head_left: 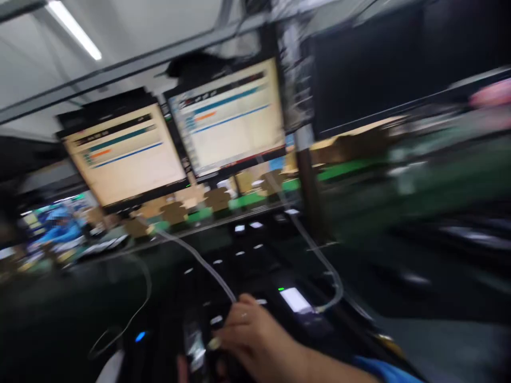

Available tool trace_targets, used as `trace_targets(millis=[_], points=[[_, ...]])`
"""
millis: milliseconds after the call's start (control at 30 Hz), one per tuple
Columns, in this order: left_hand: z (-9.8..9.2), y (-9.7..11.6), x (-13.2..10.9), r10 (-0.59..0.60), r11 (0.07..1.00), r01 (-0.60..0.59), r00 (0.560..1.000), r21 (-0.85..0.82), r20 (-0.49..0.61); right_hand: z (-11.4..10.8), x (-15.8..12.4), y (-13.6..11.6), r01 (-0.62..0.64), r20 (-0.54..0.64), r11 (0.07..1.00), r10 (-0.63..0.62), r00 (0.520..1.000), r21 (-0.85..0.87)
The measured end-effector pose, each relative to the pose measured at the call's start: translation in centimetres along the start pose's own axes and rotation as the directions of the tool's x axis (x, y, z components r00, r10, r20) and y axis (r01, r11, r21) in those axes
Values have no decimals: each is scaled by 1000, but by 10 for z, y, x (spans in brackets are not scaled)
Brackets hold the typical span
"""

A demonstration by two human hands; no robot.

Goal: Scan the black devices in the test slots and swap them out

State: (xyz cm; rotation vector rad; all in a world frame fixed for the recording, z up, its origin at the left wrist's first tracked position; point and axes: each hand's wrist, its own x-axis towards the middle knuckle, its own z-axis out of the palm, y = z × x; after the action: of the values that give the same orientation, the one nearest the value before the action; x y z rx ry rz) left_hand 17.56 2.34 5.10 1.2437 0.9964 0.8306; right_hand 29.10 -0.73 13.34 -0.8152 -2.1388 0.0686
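Observation:
My right hand (255, 332) reaches in from the lower right, its fingers closed on the end of a pale cable (203, 260) that runs up toward the monitors. A dark glossy device (195, 346) lies just left of its fingertips. Only a blurred fingertip of my left hand (182, 368) shows at the bottom edge; the rest is out of frame, and its grip is hidden. Right of my right hand, a small device with a lit white screen (295, 299) is joined to a second cable (319, 255).
Two lit monitors (128, 159) (231, 122) stand behind the dark table (167, 298), with cardboard pieces (217, 198) below them. A large dark screen (383, 69) is at the upper right. A person in blue (62, 226) is far left. A white object (110, 367) lies lower left.

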Motion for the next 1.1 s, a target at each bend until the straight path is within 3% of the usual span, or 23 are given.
trace_targets(millis=[67, 100, 167, 233, 400, 467, 600, 733, 800, 900, 1100], points=[[-25, -1, -48, -63, 960, 34, 993, -278, -97, 0, -4, 2, 17, -1, 995, -17, 1000, 96], [-31, 0, -67, -68, 898, 20, 993, -440, -95, 1, -6, 2, 43, -3, 992, -43, 999, 119], [-33, 3, -89, 13, 666, -20, 1000, -746, -16, 3, -8, 1, 111, -26, 985, -109, 994, 129], [-29, 5, -94, 149, 432, -37, 988, -901, 31, 7, -10, -2, 152, -29, 981, -150, 988, 119], [-27, -4, -83, 239, 292, -58, 971, -955, 14, 13, -8, -10, 120, 76, 987, -129, 989, 106], [-29, -6, -82, 224, 289, -94, 974, -953, -29, 14, -7, -12, 90, 120, 993, -99, 988, 81], [-30, -1, -84, 94, 412, -190, 982, -891, -165, 17, -7, -17, 68, 137, 997, -70, 988, 26], [-29, 8, -86, -9, 499, -271, 948, -823, -318, 19, -4, -16, 19, 174, 999, -27, 984, 49], [-30, 12, -86, -48, 520, -270, 938, -810, -344, 18, 0, -15, -13, 227, 994, -12, 974, 111], [-33, 15, -86, -122, 511, -197, 947, -837, -298, 15, 4, -15, -46, 273, 981, -9, 962, 191], [-36, 13, -90, -3, 611, -263, 942, -747, -334, 22, 7, -19, -67, 265, 970, 3, 964, 235]])
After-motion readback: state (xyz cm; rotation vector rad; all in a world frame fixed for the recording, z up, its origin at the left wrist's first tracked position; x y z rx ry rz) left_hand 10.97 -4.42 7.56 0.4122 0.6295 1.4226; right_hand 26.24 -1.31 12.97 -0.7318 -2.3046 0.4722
